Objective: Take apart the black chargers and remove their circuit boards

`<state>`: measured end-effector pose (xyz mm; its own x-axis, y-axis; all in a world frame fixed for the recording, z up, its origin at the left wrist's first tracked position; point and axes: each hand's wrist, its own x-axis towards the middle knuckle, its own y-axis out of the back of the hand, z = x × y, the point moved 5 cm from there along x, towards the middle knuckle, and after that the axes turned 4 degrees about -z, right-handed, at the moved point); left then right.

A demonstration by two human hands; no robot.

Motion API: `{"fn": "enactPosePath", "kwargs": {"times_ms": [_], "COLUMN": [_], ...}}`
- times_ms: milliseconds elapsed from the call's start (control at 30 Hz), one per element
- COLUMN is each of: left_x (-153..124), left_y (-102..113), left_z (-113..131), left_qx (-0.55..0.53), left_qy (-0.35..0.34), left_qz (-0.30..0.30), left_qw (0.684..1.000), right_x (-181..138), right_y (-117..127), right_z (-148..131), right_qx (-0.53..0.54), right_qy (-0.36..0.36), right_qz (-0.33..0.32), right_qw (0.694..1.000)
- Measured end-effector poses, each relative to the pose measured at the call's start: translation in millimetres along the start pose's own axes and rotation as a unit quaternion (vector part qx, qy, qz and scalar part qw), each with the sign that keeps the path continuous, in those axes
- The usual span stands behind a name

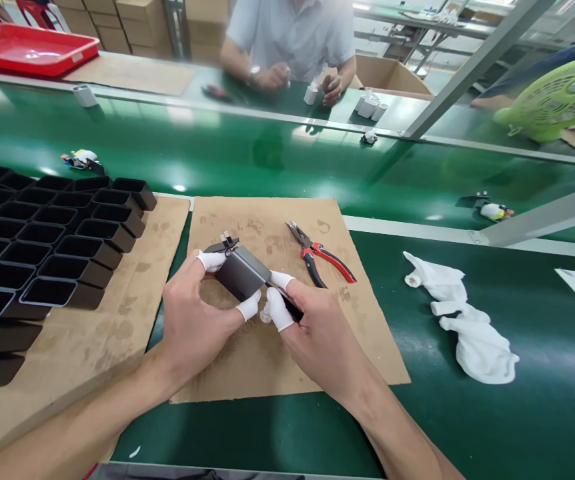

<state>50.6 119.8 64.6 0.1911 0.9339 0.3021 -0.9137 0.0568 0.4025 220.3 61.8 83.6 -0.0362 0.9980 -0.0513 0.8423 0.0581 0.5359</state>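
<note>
A dark grey power adapter housing (242, 272) is gripped between the thumb and fingers of my left hand (200, 307), tilted above the cardboard. At its far left end sits a black end cap (222, 245) with metal plug prongs, partly off the housing. My right hand (312, 327) is closed around a slim black tool (292, 308), whose tip meets the housing's near right end. Fingers cover most of that tool, so its exact kind does not show. White finger cots cover fingertips on both hands. Red-and-black pliers (317, 253) lie on the cardboard sheet (367, 347) beyond my right hand.
Rows of black open housings (42, 233) stand at left. White gloves (467, 320) lie at right. Across the green conveyor belt (207, 157), bearing small circuit assemblies (83, 159), a co-worker (290, 47) handles white parts. A red tray (27, 50) and green fan (557, 100) stand beyond.
</note>
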Motion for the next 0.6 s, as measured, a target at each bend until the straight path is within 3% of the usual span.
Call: {"fn": "enactPosePath", "kwargs": {"times_ms": [500, 600], "left_x": [1.8, 2.9], "left_y": [2.5, 1.9], "left_z": [4.0, 2.9], "left_qx": [0.031, 0.028], "left_qy": [-0.053, -0.038], "left_qz": [0.001, 0.006], "left_qw": [0.998, 0.999], "right_x": [1.4, 3.5], "right_y": [-2.7, -1.7], "right_z": [5.9, 3.7], "right_qx": [-0.001, -0.003], "right_qy": [0.015, 0.005], "right_qz": [0.013, 0.003], "right_qw": [1.0, 1.0]}}
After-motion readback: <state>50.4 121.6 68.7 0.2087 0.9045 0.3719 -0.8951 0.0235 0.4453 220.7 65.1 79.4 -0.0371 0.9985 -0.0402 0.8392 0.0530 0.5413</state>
